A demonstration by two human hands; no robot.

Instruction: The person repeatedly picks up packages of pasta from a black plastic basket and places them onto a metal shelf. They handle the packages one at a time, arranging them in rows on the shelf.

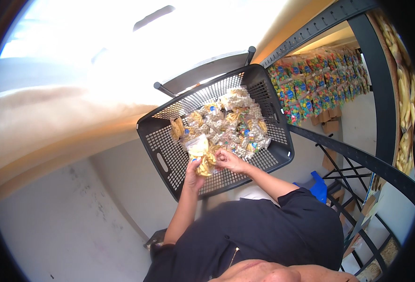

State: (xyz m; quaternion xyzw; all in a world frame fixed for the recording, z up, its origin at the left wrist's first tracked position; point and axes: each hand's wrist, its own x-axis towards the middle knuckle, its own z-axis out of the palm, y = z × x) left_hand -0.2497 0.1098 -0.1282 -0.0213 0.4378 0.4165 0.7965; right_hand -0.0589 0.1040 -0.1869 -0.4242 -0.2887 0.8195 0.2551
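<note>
A clear plastic bag of yellow snack pieces is held over the near part of a black lattice basket. My left hand is closed round the bag's lower left side. My right hand pinches at its right edge, the fingertips bent together. Small packets of white pieces are heaped inside the basket, mixed with others that hold yellow or coloured pieces. Several carry round blue labels. My hands and the held bag hide some of the heap nearest to me.
At right, a dark metal shelf frame stands close to the basket. Rows of bags with multicoloured pieces fill one shelf. A beige curtain hangs at left before bright light. Blue plastic and a black folding rack are low at right.
</note>
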